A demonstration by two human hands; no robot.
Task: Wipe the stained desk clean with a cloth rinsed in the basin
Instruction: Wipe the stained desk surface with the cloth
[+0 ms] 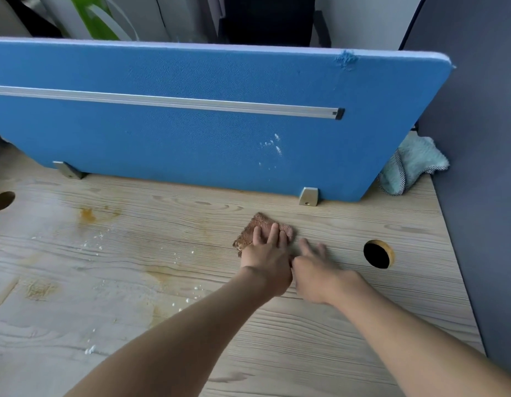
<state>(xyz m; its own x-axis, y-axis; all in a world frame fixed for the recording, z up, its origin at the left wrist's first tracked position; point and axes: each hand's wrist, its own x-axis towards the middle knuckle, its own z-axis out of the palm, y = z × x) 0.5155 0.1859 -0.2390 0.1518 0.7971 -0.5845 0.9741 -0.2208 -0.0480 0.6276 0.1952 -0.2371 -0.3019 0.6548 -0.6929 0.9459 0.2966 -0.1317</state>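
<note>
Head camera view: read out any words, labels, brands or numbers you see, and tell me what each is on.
None: no text shows anywhere in this view.
The blue divider panel, its metal rail, the wood-grain desk, the brown cloth under the left hand and the teal cloth in the corner are all unprinted.

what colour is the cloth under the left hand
Reddish brown: the cloth lies flat under the left hand, best seen in the head view.
</note>
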